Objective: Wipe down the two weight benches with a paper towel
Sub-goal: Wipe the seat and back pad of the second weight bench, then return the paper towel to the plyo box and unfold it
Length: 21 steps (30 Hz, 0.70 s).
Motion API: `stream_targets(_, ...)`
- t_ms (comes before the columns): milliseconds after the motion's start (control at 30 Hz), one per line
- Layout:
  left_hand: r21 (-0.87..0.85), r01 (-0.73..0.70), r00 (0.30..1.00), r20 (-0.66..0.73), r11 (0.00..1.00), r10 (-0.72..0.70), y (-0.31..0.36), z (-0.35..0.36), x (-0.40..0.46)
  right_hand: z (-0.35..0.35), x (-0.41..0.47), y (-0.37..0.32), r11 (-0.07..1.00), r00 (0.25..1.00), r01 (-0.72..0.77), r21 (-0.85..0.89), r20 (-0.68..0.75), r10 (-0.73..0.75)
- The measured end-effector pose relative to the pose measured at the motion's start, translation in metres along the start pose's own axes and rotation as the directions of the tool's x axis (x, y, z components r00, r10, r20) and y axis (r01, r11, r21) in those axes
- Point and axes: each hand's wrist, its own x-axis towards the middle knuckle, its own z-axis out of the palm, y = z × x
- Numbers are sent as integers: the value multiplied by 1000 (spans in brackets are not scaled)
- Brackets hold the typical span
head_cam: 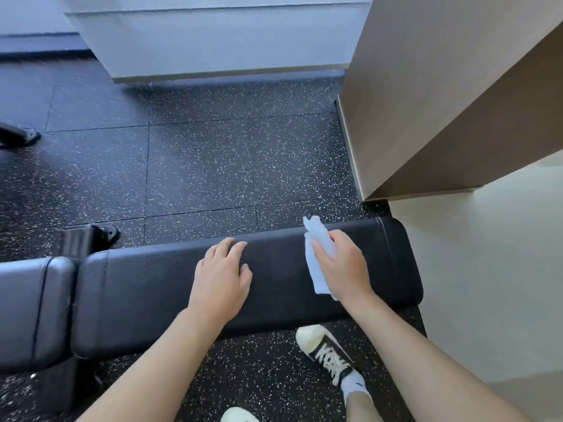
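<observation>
A black padded weight bench runs across the lower half of the view, its long back pad ending at the right near the wall. My left hand rests flat on the middle of the pad with fingers spread. My right hand grips a crumpled white paper towel and holds it on the pad near its right end. The separate seat pad lies at the far left.
Black speckled rubber floor tiles stretch beyond the bench. A beige wall corner stands close to the bench's right end. A bench foot and another black foot sit at the left. My shoe stands under the bench edge.
</observation>
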Motion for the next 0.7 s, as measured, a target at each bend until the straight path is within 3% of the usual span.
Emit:
stream_targets(200,-67,11,995,-102,998,-18,23,-113,-35,-73,-17,-103,990,991,130,55,34,-132)
stream_targets(400,-135,43,950,-301,990,-82,31,-233,-82,-145,-32,-204,962,964,264,72,8,-265)
stream_targets(567,-162,64,907,-403,985,-125,40,-303,-138,-194,-60,-258,936,944,330,124,-62,-325)
stream_targets(700,-157,81,875,-462,984,-146,45,-342,-181,-219,-78,-303,908,915,403,117,-22,-403)
